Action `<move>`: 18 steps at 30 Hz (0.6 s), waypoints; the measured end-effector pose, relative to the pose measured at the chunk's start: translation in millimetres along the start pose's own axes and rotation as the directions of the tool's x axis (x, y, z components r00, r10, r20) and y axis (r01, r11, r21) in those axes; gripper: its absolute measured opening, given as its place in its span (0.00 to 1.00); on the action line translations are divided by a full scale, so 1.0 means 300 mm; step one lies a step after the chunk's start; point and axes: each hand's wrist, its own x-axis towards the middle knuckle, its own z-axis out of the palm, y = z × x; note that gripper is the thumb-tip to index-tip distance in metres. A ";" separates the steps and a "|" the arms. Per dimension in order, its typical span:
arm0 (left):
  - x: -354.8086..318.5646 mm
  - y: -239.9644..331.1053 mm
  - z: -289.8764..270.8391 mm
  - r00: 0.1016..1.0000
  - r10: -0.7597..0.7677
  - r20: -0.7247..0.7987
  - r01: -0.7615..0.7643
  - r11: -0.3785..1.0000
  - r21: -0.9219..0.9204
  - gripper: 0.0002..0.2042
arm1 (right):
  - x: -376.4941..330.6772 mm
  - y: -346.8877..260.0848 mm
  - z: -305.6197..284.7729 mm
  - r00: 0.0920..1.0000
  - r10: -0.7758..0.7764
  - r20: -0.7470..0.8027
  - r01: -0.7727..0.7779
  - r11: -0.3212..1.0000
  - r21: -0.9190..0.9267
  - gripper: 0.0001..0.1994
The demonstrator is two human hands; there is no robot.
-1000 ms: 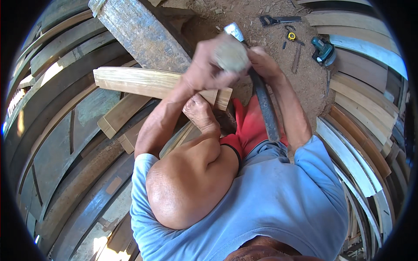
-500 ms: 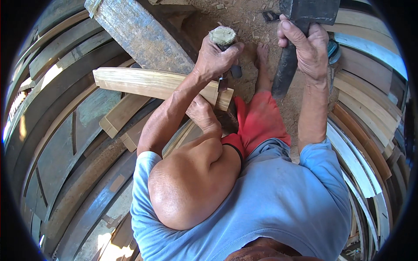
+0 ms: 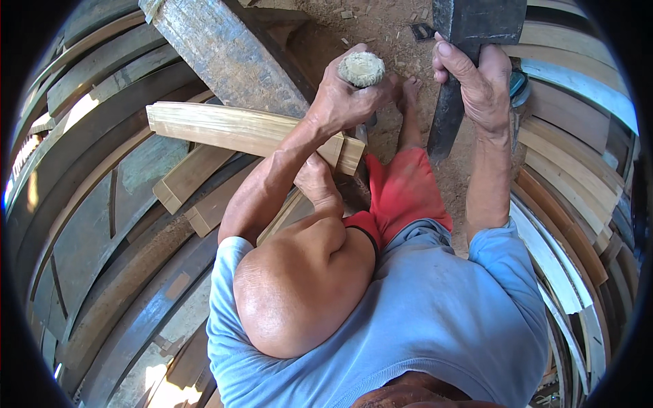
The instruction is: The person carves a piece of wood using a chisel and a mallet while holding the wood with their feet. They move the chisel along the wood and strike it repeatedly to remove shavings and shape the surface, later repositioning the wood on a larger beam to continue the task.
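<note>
**Tool handle point(image 3: 362, 69) and mallet point(image 3: 479, 22) gripped near a pale timber point(image 3: 218, 124)**

From where I stand, the pale timber lies crosswise in front of the person, its notched end toward the person's right. The left hand point(image 3: 340, 95) is clamped around the tool handle, just past that notched end on the timber's far side. The frayed round butt points up; the hand hides the lower part, so I can't tell whether it touches the wood.

The right hand point(image 3: 481, 92) is well apart from the left, out to the right of the timber, wrapped round the mallet's dark shaft, with the black block head beyond the fingers. The left foot point(image 3: 316, 182), bare, sits at the timber's near edge, close to the notch; the right foot point(image 3: 408, 90) is past the notched end.

A scuffed plank point(image 3: 221, 58) slants away on the timber's far side. Shorter wood pieces point(image 3: 194, 175) lie on its near side. Well to its right, a green power tool point(image 3: 519, 87) shows partly behind the right hand. Stacked boards curve along both sides of the timber.
</note>
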 end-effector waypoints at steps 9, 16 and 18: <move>0.001 -0.067 0.021 0.996 0.060 -0.059 -0.053 0.992 0.118 0.09 | -0.031 -0.014 -0.046 0.999 -0.026 -0.045 0.022 0.996 -0.081 0.14; -0.033 -0.041 0.021 0.990 0.125 -0.070 -0.108 0.971 0.213 0.09 | -0.034 -0.062 -0.043 0.996 -0.070 -0.047 0.066 0.995 -0.078 0.12; -0.045 -0.015 0.026 0.991 0.102 -0.089 -0.086 0.982 0.167 0.10 | -0.017 -0.074 -0.032 0.996 -0.088 0.001 0.087 0.990 -0.110 0.11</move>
